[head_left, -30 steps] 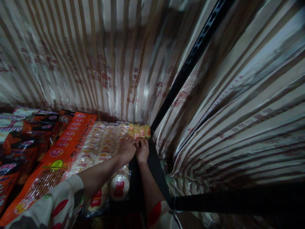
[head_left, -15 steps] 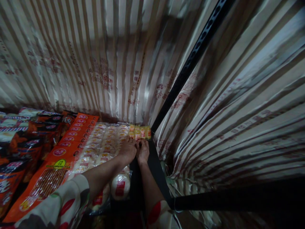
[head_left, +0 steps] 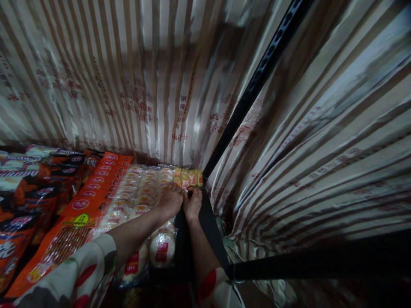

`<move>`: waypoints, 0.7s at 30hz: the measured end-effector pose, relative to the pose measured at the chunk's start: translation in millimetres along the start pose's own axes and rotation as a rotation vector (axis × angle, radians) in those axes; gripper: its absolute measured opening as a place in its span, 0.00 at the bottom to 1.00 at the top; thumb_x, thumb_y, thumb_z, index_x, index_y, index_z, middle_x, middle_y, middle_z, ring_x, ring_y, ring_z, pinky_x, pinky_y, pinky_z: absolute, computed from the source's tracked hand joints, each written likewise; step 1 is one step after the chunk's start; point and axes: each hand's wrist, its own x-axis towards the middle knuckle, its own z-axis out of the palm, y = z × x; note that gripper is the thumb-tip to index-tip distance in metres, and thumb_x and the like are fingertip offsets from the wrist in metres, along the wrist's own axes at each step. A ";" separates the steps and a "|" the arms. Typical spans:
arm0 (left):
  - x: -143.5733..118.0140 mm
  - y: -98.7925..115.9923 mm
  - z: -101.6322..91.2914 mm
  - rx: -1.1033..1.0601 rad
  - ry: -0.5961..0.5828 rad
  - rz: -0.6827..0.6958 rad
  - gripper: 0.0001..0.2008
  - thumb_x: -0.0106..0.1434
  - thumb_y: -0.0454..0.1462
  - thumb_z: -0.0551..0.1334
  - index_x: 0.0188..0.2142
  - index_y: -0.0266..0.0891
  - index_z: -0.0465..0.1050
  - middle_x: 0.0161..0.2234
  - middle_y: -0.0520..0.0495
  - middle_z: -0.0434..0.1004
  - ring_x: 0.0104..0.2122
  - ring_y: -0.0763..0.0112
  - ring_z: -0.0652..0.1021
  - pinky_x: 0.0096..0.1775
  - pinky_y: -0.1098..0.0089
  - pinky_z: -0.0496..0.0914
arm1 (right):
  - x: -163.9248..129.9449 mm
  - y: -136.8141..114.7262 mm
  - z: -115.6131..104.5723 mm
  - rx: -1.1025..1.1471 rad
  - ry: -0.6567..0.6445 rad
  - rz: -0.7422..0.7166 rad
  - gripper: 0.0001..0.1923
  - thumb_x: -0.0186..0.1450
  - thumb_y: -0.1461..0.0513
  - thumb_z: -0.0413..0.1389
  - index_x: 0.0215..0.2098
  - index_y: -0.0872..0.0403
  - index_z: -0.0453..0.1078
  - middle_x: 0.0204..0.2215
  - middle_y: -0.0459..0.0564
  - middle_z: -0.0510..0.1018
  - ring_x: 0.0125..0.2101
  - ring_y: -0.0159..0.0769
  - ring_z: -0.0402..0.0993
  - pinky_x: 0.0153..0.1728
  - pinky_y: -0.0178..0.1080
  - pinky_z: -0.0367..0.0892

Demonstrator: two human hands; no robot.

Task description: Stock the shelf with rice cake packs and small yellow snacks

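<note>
I see a clear plastic pack of round white buns with red labels (head_left: 141,201) lying flat on the shelf, its shiny film creased, its near end showing two pale rounds with red stickers. The left hand (head_left: 170,201) rests palm down on the pack's far right corner, fingers curled loosely onto the film. The right hand (head_left: 192,203) sits just beside it at three o'clock, touching it, fingers bent down at the pack's right edge; I cannot tell whether they pinch the film. At twelve o'clock from the hands a row of small yellow wrapped packets (head_left: 188,176) lines the back of the shelf. At nine o'clock from the bun pack lies a long orange packet with red oval marks (head_left: 80,209), touching its side, and beyond that dark red and black snack bags (head_left: 28,192) pile up. The right edge is tight: a black metal shelf frame (head_left: 208,231) runs right beside the right wrist, and a black slotted upright post (head_left: 257,81) climbs toward one o'clock. A striped beige glossy curtain (head_left: 128,77) closes the back and right sides.
</note>
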 end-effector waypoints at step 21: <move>-69.3 73.9 -15.0 -0.286 0.066 -0.023 0.21 0.62 0.34 0.52 0.54 0.28 0.66 0.54 0.36 0.69 0.59 0.57 0.64 0.62 0.59 0.53 | -42.9 -27.6 -74.2 0.287 0.000 0.317 0.14 0.58 0.55 0.50 0.37 0.55 0.68 0.36 0.55 0.77 0.36 0.40 0.73 0.39 0.41 0.67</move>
